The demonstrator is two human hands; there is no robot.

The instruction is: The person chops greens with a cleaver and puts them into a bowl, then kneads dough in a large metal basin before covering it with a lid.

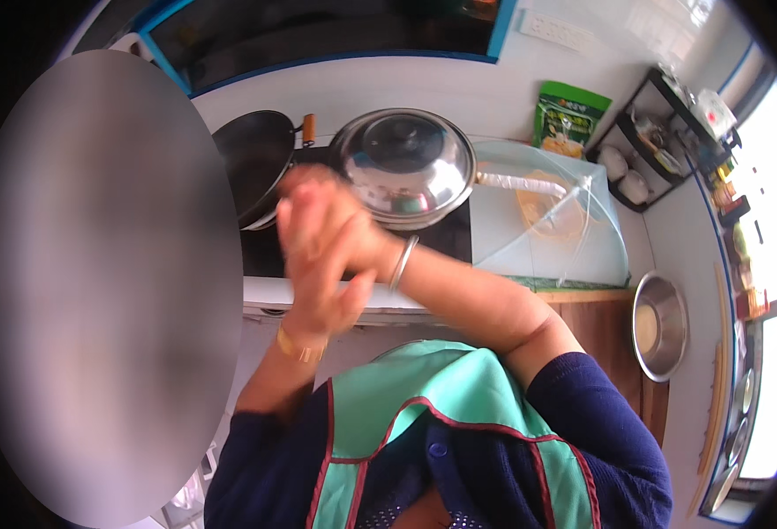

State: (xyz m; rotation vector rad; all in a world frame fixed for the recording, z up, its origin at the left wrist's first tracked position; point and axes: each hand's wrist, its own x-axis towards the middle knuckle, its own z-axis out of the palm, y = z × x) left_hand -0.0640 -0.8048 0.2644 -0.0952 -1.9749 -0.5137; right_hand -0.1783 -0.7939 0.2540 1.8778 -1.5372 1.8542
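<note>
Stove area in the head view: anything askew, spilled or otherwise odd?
Nothing stands out. The steel lid sits squarely on its pan, the black wok rests beside it, no spills show, and the left hand and right hand are clasped together, empty.

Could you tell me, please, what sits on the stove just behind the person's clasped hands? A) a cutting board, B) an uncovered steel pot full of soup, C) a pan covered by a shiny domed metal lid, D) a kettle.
C: a shiny domed metal lid covers the pan right behind the left hand and right hand, which are pressed together; a dark wok sits to its left.
</note>
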